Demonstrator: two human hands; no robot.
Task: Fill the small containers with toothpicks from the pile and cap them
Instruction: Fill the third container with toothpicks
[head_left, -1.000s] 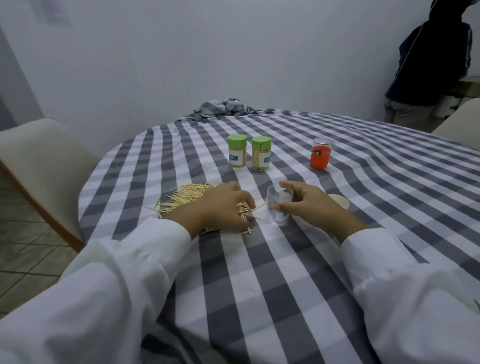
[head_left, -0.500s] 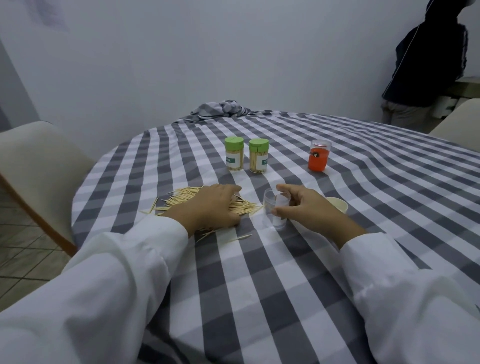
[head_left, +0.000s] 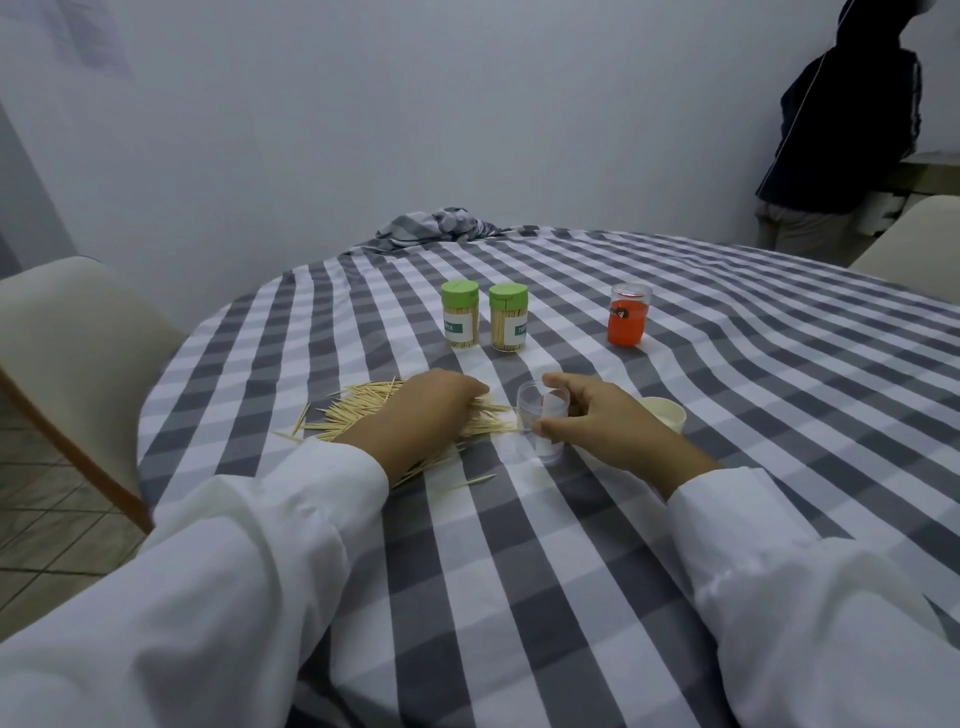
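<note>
On checked cloth, the left hand (head_left: 423, 410) cups thin wooden toothpicks (head_left: 353, 413); the right hand (head_left: 605, 415) grips a clear round container (head_left: 543, 428).

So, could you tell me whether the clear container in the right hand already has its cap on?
No, the clear container held by the right hand is open at the top.
</note>
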